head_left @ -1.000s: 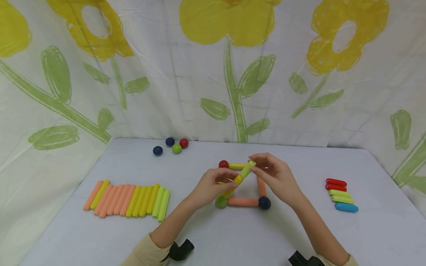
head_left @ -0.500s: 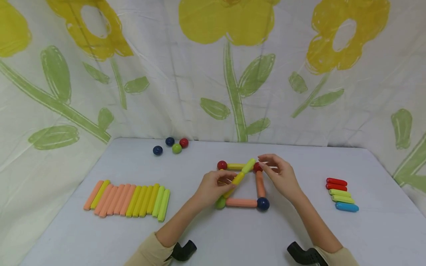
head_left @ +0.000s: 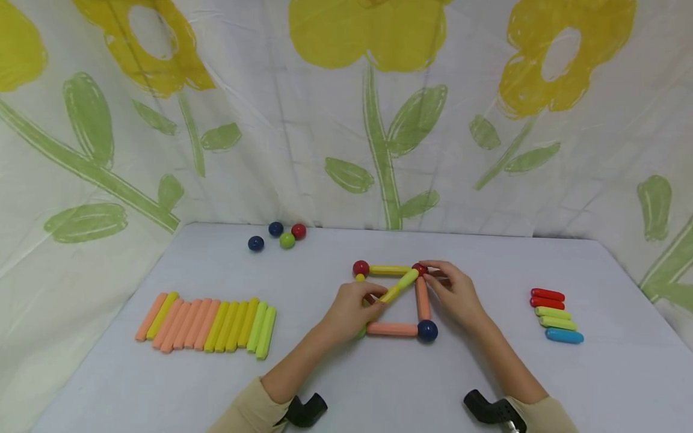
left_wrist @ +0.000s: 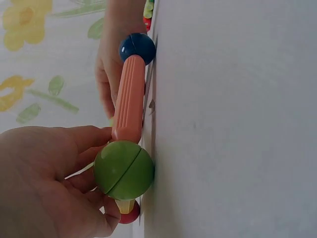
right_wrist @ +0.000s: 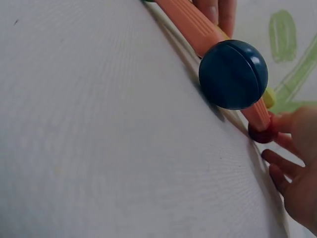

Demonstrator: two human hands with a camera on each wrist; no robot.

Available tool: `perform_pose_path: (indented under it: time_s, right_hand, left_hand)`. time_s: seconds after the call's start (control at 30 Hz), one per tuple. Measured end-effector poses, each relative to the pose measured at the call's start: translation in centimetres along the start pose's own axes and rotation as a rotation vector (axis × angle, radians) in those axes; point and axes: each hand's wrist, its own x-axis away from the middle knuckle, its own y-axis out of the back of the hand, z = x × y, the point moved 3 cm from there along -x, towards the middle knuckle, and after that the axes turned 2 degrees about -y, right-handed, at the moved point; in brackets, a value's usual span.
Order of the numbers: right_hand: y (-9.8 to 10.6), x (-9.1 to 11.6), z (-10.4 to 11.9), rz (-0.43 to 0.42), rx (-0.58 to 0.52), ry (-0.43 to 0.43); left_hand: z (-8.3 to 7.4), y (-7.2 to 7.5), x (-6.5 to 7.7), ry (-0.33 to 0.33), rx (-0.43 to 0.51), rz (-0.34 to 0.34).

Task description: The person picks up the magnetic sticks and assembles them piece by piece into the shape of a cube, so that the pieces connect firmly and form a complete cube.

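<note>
A square frame of magnetic rods and balls lies mid-table: a yellow rod [head_left: 388, 270] at the back, peach rods at the front [head_left: 392, 329] and right [head_left: 423, 300]. Its corners are a red ball [head_left: 360, 268] back left, another red ball [head_left: 417, 267] back right, a dark blue ball [head_left: 428, 331] front right and a green ball [left_wrist: 124, 169] front left. My left hand [head_left: 351, 310] pinches a yellow rod [head_left: 388, 294] joined to a light green rod [head_left: 408, 278], slanting across the frame. The light green end meets the back right red ball, which my right hand [head_left: 459, 297] pinches.
At left lies a row of peach, yellow and light green rods [head_left: 213, 325]. Several loose balls [head_left: 287, 240] sit near the back edge. To the right, short red, light green and blue rods [head_left: 564, 336] lie stacked in a column. A flowered cloth [head_left: 243, 120] hangs behind.
The joined yellow and light green rods have come down, their tip now at the back right red ball. My right hand has let go of the light green rod and moved onto that ball.
</note>
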Motion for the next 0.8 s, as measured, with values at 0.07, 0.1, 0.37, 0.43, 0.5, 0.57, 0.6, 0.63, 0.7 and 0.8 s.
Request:
perform_pose_path:
  time_s: [0.07, 0.1, 0.37, 0.43, 0.5, 0.57, 0.6, 0.63, 0.7, 0.8]
  right_hand:
    - [-0.16, 0.02, -0.31, 0.009, -0.011, -0.012]
    - [-0.22, 0.03, -0.46, 0.011, -0.015, -0.015]
    - [-0.32, 0.04, -0.92, 0.0, -0.024, -0.007]
    - [-0.27, 0.03, -0.88, -0.006, -0.018, 0.001]
    - [-0.2, 0.04, -0.83, -0.012, -0.014, 0.009]
    - [-0.17, 0.07, -0.78, -0.016, -0.014, 0.013]
    - [-0.17, 0.08, -0.72, -0.017, -0.011, 0.016]
    - [-0.18, 0.1, -0.69, -0.018, -0.01, 0.019]
    - [-0.18, 0.12, -0.7, -0.015, -0.012, 0.017]
    - [-0.18, 0.13, -0.74, -0.013, -0.011, 0.024]
  left_hand:
    - [-0.01, -0.09, 0.0, 0.001, -0.022, 0.002]
    - [-0.02, -0.12, 0.01, 0.001, -0.032, 0.001]
    - [0.1, -0.31, -0.06, -0.002, -0.055, -0.008]
    - [0.11, -0.36, -0.1, 0.001, -0.06, -0.01]
    - [0.1, -0.4, -0.15, 0.006, -0.062, -0.011]
    - [0.09, -0.42, -0.17, 0.014, -0.063, -0.01]
    - [0.09, -0.42, -0.17, 0.018, -0.063, -0.008]
    - [0.07, -0.41, -0.17, 0.019, -0.062, -0.007]
    - [0.09, -0.4, -0.14, 0.021, -0.057, -0.005]
    - [0.12, -0.38, -0.06, 0.007, -0.051, -0.008]
